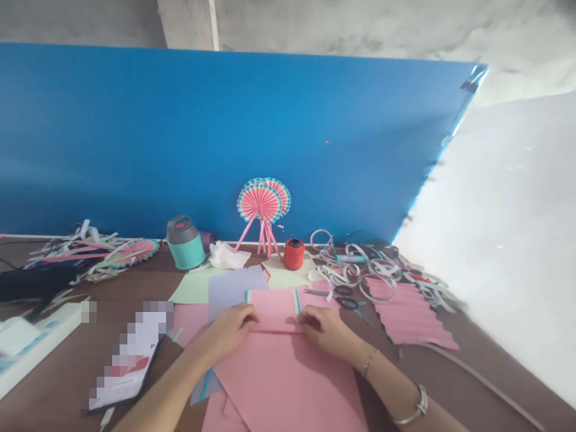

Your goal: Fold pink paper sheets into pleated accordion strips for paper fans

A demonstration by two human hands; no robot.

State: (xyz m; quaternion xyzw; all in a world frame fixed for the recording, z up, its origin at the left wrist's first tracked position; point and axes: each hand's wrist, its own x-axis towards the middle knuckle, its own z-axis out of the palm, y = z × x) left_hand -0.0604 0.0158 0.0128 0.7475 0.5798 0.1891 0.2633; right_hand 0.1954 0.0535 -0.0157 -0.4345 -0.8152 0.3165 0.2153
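Observation:
A pink paper sheet with blue and cream strips along its side edges lies before me, with a fold running across it. My left hand pinches its left edge at the fold. At the right edge, my right hand grips the same fold with fingers closed. Beneath it spreads a larger pink sheet. Lilac paper lies just beyond my left hand. Dark-handled scissors rest past my right hand, beside a pleated pink sheet.
Pink pleated paper fans lean on the blue board behind a red thread spool. A teal container stands left of them. Curled paper strips clutter the right. A phone and power strip lie left.

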